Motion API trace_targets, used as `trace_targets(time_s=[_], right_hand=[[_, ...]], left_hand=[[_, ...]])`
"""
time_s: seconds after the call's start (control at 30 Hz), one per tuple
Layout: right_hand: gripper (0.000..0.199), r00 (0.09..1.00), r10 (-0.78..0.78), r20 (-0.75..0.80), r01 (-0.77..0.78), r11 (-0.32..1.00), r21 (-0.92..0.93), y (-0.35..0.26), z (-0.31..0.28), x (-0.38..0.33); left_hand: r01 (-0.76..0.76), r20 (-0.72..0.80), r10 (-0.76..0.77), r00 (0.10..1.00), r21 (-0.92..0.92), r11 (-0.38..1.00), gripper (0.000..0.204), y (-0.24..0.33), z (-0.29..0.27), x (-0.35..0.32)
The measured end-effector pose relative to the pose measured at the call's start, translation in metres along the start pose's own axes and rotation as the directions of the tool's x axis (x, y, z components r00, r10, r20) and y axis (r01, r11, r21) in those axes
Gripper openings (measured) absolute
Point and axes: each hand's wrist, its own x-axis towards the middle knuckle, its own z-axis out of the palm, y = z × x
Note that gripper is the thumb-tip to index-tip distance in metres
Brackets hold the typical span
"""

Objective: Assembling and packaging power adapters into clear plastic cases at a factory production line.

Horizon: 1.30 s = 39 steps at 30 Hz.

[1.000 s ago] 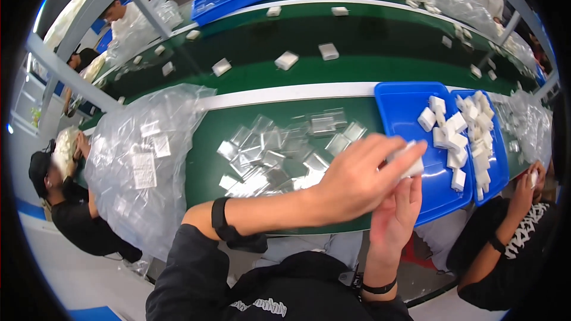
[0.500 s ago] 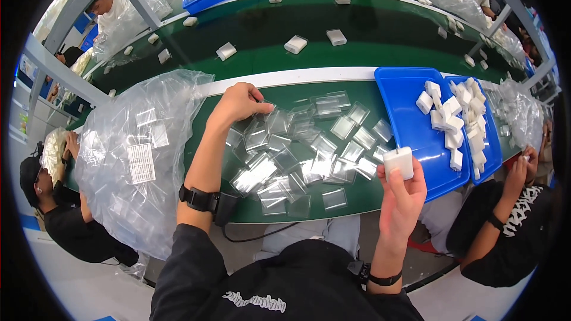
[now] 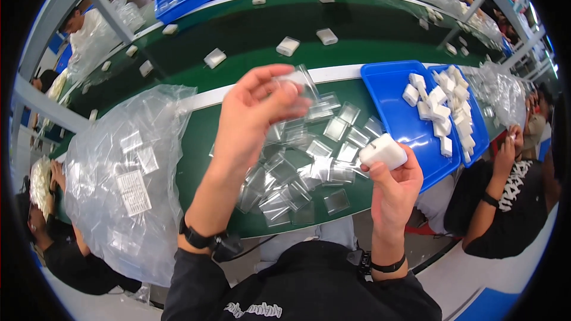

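I judged the clear piece (image 3: pixel 308 83) pinched in the left grip (image 3: pixel 262 102) slippery, best taken by its edges, and the block (image 3: pixel 383 151) held in the right grip (image 3: pixel 397 185) stiff.

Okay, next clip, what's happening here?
A person's left hand holds a clear plastic cover above the green table, while the right hand holds a white block; the two pieces are apart. Loose clear covers lie scattered between the big plastic bag on the left and two blue trays on the right, where more white blocks sit.
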Motion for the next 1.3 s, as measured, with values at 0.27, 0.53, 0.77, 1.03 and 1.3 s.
trace_targets(time_s=[0.27,0.53,0.77,1.03,1.3], right_hand=[[0.039,0.985,-0.154,0.081,0.146,0.984,0.105,-0.001,0.011,-0.003],[0.037,0.972,-0.226,0.063,0.226,0.974,0.010,-0.002,0.005,-0.002],[0.035,0.929,-0.359,0.085,0.369,0.911,-0.182,0.005,-0.003,-0.006],[0.024,0.944,-0.280,0.175,0.330,0.812,-0.482,-0.019,-0.005,-0.008],[0.024,0.875,-0.332,0.352,0.483,0.581,-0.655,-0.042,0.001,-0.006]], left_hand=[[0.164,0.097,-0.143,0.985,-0.261,0.951,0.042,-0.013,0.048,-0.046],[0.121,0.142,-0.095,0.985,-0.186,0.975,0.042,-0.022,0.046,-0.044],[0.019,0.197,-0.002,0.980,-0.085,0.996,0.044,-0.023,0.045,-0.044],[-0.069,0.201,0.046,0.978,0.110,0.992,0.038,-0.016,0.046,-0.046],[-0.127,0.260,0.101,0.960,0.084,0.988,0.040,-0.019,0.041,-0.045]])
